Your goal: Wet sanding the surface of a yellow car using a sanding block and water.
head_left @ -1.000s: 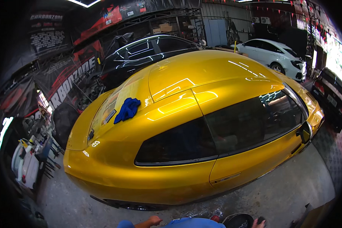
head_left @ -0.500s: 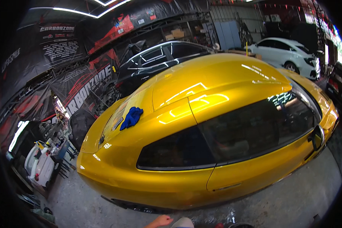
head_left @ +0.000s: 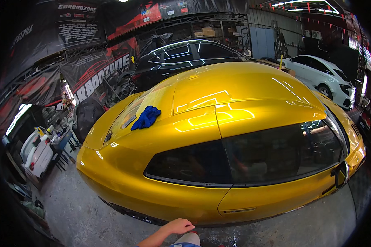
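My left hand (head_left: pixel 179 226) hangs low at the bottom edge, in front of the lower side of a glossy yellow car (head_left: pixel 185 198). Its fingers are curled in, and I see nothing held in them. My right hand is out of view. A crumpled blue cloth (head_left: pixel 146 118) lies on the car's rear shoulder, beside the rear glass. Next to it rests a small flat grey piece (head_left: pixel 129 121), too small to name. Dark side windows (head_left: pixel 284 152) run along the near side, with a door handle (head_left: pixel 237 210) below them.
Behind the yellow car stands a black car (head_left: pixel 179 55), and a white car (head_left: pixel 317 76) is at the back right. A cluttered bench (head_left: pixel 64 140) and a white car body part (head_left: pixel 39 154) stand at the left. Grey concrete floor (head_left: pixel 78 201) surrounds the car.
My view has shifted, and more of my left hand and forearm now shows, higher at the bottom edge. The blue cloth stays on the car.
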`<action>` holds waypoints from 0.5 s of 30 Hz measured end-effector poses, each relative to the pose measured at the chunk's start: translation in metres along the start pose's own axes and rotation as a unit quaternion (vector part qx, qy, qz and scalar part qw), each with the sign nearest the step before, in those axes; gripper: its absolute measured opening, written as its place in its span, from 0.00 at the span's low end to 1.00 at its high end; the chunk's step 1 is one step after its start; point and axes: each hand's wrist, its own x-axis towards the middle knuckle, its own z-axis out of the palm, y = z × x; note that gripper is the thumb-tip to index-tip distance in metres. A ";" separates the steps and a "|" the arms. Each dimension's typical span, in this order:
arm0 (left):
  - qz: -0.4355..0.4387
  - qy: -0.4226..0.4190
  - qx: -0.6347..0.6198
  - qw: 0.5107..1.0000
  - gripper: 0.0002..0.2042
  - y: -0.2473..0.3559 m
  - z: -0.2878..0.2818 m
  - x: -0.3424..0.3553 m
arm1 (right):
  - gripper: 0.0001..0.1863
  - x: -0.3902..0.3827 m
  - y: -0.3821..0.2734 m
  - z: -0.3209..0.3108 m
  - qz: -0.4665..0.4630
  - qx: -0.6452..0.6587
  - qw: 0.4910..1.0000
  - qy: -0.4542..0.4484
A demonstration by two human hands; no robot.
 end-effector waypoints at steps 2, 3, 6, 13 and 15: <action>-0.009 0.004 -0.021 1.000 0.21 0.014 -0.042 -0.001 | 0.26 -0.005 0.016 -0.001 -0.035 -0.084 0.994 0.052; -0.022 0.004 -0.038 0.999 0.21 0.017 -0.062 -0.002 | 0.24 -0.060 -0.009 0.047 0.007 -0.269 0.957 0.111; -0.025 0.011 -0.071 0.997 0.20 0.015 -0.122 0.001 | 0.24 -0.046 0.015 0.019 -0.134 -0.313 0.940 -0.012; 0.079 0.074 -0.150 0.983 0.15 0.025 -0.280 -0.008 | 0.26 -0.061 0.009 0.086 -0.244 -0.158 0.957 -0.003; 0.187 0.155 -0.137 0.960 0.13 0.018 -0.319 -0.010 | 0.25 -0.055 0.000 0.105 -0.171 -0.046 0.976 0.123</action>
